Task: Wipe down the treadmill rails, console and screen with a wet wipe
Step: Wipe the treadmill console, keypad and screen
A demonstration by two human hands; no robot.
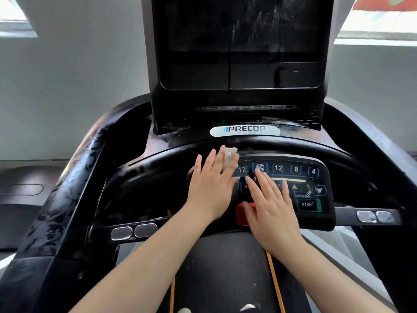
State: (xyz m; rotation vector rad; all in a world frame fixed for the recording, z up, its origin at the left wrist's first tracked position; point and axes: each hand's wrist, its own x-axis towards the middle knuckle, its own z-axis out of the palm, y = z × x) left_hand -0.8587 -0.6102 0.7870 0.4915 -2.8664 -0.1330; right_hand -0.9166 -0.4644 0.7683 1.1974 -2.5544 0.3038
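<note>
Single head-worn view, facing forward and down, close over treadmill console (158, 177)

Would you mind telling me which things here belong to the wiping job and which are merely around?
Job: wet wipe under the left hand; console; screen; left rail; right hand.
Merely around: window sill; treadmill belt.

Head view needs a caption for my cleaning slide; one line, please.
Left hand presses a wet wipe flat on the treadmill console; right hand rests on the buttons.
</note>
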